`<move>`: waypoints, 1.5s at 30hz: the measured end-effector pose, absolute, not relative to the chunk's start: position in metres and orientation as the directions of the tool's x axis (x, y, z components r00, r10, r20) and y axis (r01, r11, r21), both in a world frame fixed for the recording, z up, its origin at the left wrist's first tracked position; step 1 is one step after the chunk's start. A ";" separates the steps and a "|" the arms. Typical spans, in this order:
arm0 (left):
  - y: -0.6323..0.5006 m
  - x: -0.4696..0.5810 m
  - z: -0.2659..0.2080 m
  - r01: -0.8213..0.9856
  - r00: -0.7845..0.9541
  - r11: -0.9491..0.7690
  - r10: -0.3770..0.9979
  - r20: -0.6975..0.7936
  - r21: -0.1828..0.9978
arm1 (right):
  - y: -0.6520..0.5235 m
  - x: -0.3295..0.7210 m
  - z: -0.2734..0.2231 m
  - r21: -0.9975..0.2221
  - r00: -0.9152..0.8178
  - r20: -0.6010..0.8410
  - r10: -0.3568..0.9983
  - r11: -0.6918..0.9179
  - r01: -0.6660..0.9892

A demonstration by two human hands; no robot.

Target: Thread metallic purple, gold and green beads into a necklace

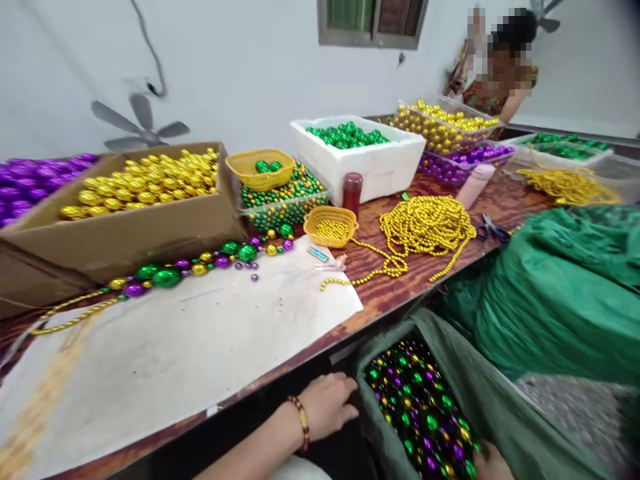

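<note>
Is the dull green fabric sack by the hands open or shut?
Open: the dull green fabric sack gapes, its edges apart, showing round, shiny green, gold and purple beads inside.

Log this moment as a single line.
Left hand: beside lined container, nothing visibly held | right hand: at mixed beads, grip unclear | table: beaded strand along cardboard box

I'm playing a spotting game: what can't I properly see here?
Right hand, head view: cut off by the bottom edge, so its grip is unclear.
Bottom of the open sack, head view: hidden under mixed beads.
Purple bead heap, head view: cut off by the left edge.
Small blue item, head view: markings too small to read.
</note>
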State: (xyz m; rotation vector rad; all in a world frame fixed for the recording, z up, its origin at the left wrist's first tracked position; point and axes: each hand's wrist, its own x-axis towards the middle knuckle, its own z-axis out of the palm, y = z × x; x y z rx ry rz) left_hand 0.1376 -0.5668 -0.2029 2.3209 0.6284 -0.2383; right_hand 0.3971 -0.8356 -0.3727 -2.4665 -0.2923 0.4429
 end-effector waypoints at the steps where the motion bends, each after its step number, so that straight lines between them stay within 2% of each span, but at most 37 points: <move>1: -0.568 0.136 -0.199 0.496 0.868 -0.634 0.371 -0.329 0.594 | -0.812 0.399 -0.362 -0.655 0.923 -0.198 0.331 -0.745 0.127; 4: -0.569 0.129 -0.187 0.471 0.880 -0.610 0.372 -0.296 0.637 | -0.739 0.403 -0.309 -0.785 0.886 -0.041 0.462 -0.564 0.258; 7: -0.569 0.117 -0.175 0.447 0.886 -0.550 0.383 -0.262 0.705 | -0.665 0.392 -0.248 -0.843 0.766 0.125 0.630 -0.340 0.418; 10: -0.564 0.098 -0.167 0.456 0.865 -0.501 0.444 -0.234 0.736 | -0.590 0.366 -0.203 -0.818 0.512 0.208 0.834 -0.139 0.558; 13: -0.556 0.070 -0.163 0.504 0.801 -0.446 0.562 -0.207 0.740 | -0.524 0.340 -0.181 -0.736 0.240 0.228 0.944 0.006 0.677; 17: -0.544 0.028 -0.168 0.581 0.667 -0.277 0.701 -0.253 0.765 | -0.471 0.320 -0.173 -0.584 -0.001 0.202 0.979 0.121 0.803; 22: -0.538 -0.002 -0.175 0.555 0.572 -0.102 0.768 -0.289 0.826 | -0.462 0.312 -0.169 -0.405 -0.195 0.070 0.978 0.206 0.891; 28: -0.530 -0.008 -0.146 0.509 0.536 -0.075 0.807 -0.248 0.857 | -0.467 0.292 -0.167 -0.265 -0.347 -0.068 0.935 0.318 0.910; 32: -0.505 -0.035 -0.134 0.507 0.402 -0.080 0.902 -0.153 0.858 | -0.463 0.284 -0.174 -0.216 -0.380 -0.084 0.921 0.356 0.909; 34: -0.483 -0.064 -0.136 0.554 0.278 -0.089 0.957 -0.084 0.827 | -0.461 0.285 -0.180 -0.221 -0.408 -0.076 0.910 0.384 0.897; 37: -0.446 -0.123 -0.143 0.716 0.084 -0.097 0.995 0.052 0.692 | -0.459 0.291 -0.192 -0.250 -0.450 -0.064 0.891 0.422 0.872; 41: -0.396 -0.202 -0.152 0.846 -0.139 0.017 0.972 0.190 0.533 | -0.454 0.302 -0.211 -0.362 -0.452 -0.087 0.888 0.395 0.844; 45: -0.352 -0.249 -0.158 0.915 -0.187 0.061 0.940 0.286 0.399 | -0.451 0.306 -0.223 -0.434 -0.446 -0.037 0.894 0.387 0.814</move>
